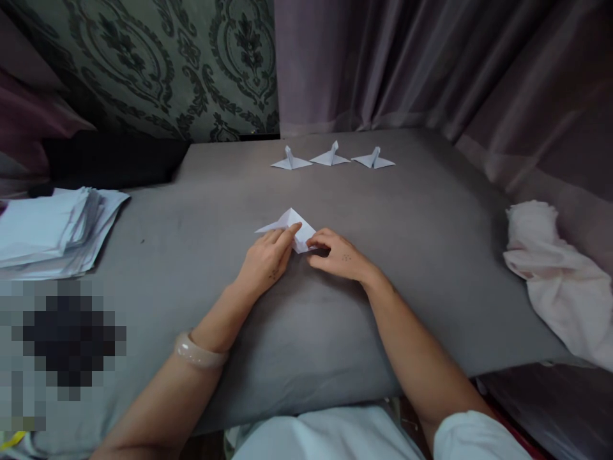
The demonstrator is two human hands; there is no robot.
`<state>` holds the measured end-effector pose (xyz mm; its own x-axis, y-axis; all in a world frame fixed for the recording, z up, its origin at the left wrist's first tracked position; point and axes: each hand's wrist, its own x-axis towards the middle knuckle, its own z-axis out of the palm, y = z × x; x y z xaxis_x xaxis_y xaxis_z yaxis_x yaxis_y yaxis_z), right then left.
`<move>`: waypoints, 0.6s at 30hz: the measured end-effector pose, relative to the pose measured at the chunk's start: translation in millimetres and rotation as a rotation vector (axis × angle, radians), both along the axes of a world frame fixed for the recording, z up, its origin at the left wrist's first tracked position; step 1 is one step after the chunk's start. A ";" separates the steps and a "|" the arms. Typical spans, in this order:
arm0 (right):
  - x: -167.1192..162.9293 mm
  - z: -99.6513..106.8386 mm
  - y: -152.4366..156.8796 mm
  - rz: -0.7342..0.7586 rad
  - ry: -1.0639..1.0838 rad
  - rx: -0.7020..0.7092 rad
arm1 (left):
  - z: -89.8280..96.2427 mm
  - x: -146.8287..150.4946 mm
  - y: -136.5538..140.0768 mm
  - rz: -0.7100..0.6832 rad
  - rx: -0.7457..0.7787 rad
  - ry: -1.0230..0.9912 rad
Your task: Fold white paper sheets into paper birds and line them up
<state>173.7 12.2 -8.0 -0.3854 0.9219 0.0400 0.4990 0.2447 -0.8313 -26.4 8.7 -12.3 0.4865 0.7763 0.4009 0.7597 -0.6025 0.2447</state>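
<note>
A partly folded piece of white paper (302,225) lies on the grey cloth-covered table in front of me, with one narrow point reaching out to the left. My left hand (272,252) is closed on its left and near side, thumb over the paper. At its right corner my right hand (338,254) pinches the edge between thumb and fingers. Farther back three folded paper cranes stand in a row: a left crane (290,161), a middle crane (332,155) and a right crane (374,159), wings spread flat.
A stack of white paper sheets (48,223) lies at the left, before a black cloth (115,158). A crumpled pale cloth (550,262) rests along the right edge. Purple curtains (364,64) hang behind the table (431,255). The lower left corner is blurred out.
</note>
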 end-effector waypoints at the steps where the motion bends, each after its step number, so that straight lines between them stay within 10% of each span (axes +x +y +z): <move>1: 0.8 0.8 -0.3 0.011 -0.007 0.003 | 0.1 0.3 0.5 -0.005 0.001 0.001; 18: -8.8 -2.0 1.8 -0.272 -0.118 0.036 | -8.6 -8.1 4.2 -0.232 -0.091 0.003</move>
<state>164.9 14.1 -10.0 -0.1286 0.9907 0.0444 0.6427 0.1173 -0.7570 -34.4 12.8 -20.9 0.6570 0.6764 0.3329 0.6043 -0.7365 0.3039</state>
